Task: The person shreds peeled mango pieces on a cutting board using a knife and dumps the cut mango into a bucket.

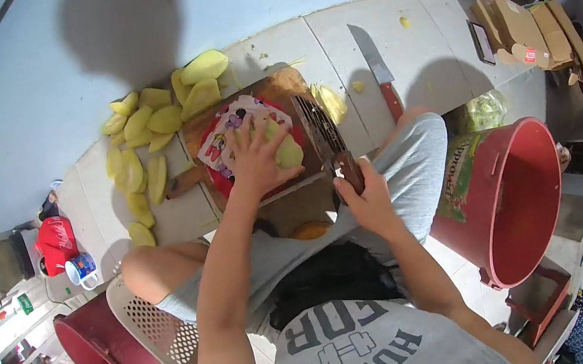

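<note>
My left hand (258, 160) presses a pale green peeled fruit (290, 152) onto a red patterned cloth (223, 135), its fingers spread over fruit and cloth. Under the cloth is a wooden board (276, 85). My right hand (366, 197) is wrapped round the brown handle of a dark, broad blade (319, 126), which stands edge-on just right of the fruit. Several pale green fruit pieces (163, 120) lie in a heap left of the board.
A long knife (370, 55) with a red-brown handle lies on the tiles to the right. Thin yellow slices (331, 103) are beside the board. Red tubs (523, 199) stand at right and lower left. Cardboard (519, 28), a mug (81, 269) and a red cap (57, 244) are farther out.
</note>
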The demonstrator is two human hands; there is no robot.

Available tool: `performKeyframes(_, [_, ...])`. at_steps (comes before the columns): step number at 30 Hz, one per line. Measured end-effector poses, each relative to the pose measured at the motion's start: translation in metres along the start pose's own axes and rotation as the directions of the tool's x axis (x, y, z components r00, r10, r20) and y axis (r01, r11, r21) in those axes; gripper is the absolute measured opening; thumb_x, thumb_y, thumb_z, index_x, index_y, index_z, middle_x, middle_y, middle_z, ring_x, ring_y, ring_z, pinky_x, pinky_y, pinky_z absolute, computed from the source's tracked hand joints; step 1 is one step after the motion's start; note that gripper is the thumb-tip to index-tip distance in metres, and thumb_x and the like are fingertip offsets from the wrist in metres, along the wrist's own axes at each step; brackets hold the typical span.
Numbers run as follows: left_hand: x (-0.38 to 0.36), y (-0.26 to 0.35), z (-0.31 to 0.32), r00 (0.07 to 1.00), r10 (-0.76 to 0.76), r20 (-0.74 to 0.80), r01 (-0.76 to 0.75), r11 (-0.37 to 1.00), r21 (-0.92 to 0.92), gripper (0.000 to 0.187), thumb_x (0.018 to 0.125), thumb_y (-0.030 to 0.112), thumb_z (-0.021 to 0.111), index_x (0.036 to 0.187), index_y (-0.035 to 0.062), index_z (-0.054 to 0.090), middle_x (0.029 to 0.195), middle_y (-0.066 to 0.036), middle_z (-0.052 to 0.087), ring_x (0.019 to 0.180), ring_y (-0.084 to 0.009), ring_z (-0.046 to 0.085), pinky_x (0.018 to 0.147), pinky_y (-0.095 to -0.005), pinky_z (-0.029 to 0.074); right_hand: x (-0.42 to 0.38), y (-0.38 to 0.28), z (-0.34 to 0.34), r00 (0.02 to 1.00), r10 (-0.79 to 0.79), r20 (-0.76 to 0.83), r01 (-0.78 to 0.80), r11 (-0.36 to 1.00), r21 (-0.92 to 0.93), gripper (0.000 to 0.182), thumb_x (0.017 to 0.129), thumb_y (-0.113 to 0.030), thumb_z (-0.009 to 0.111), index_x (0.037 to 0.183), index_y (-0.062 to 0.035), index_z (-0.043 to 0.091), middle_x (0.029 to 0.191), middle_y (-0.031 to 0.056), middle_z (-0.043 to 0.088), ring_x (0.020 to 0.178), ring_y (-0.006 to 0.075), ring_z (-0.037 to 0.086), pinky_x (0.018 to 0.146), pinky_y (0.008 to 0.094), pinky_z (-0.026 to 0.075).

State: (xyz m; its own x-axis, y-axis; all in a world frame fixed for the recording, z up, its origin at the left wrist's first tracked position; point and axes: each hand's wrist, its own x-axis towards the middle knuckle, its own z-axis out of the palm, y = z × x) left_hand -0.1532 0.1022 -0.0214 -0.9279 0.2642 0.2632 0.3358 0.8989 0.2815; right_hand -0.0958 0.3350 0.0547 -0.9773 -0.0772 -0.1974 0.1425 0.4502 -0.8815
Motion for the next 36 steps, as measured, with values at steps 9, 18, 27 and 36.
performKeyframes(9, [-0.002,-0.016,0.013,0.993,-0.092,-0.072,0.083,0.99,-0.118,0.077,0.059,0.049,0.086,0.125,0.0175,0.063,0.145,-0.013,0.047,0.139,-0.0423,0.036,0.112,-0.0624,0.028,-0.008,0.033,-0.007,0.995,0.089,-0.053,-0.084,0.992,0.096,0.024,0.092,-0.021,0.07,0.098,-0.0008,0.059,0.068,0.0117,0.061,0.058,0.0232,0.057,0.059,0.0374,0.045])
performKeyframes(18, [-0.016,-0.02,0.007,0.985,-0.125,-0.116,0.111,0.987,-0.119,0.069,0.063,0.043,0.088,0.12,0.0136,0.064,0.131,-0.014,0.053,0.135,-0.0401,0.041,0.112,-0.0585,0.032,-0.005,0.033,-0.002,0.995,0.022,-0.094,-0.012,0.995,0.099,0.027,0.091,-0.023,0.07,0.092,-0.0005,0.055,0.067,0.0134,0.059,0.058,0.0252,0.056,0.058,0.0395,0.044])
performKeyframes(27, [-0.027,-0.034,0.0,0.997,0.06,-0.041,-0.064,0.992,-0.113,0.066,0.059,0.041,0.089,0.118,0.0182,0.069,0.129,-0.013,0.053,0.133,-0.0371,0.045,0.116,-0.0667,0.022,-0.006,0.03,-0.002,0.998,-0.019,-0.053,0.02,1.0,0.006,0.031,0.092,-0.026,0.07,0.104,-0.0001,0.058,0.076,0.019,0.065,0.067,0.035,0.064,0.064,0.0431,0.049])
performKeyframes(36, [-0.035,-0.015,-0.043,0.974,-0.153,-0.167,0.113,0.967,-0.226,0.053,0.071,0.031,0.085,0.118,0.0141,0.068,0.131,-0.014,0.054,0.127,-0.0397,0.047,0.108,-0.0605,0.036,0.007,0.006,0.016,0.973,-0.167,0.158,0.188,0.973,-0.132,0.037,0.097,-0.026,0.064,0.119,0.0002,0.052,0.091,0.0279,0.068,0.084,0.0481,0.067,0.072,0.0527,0.051])
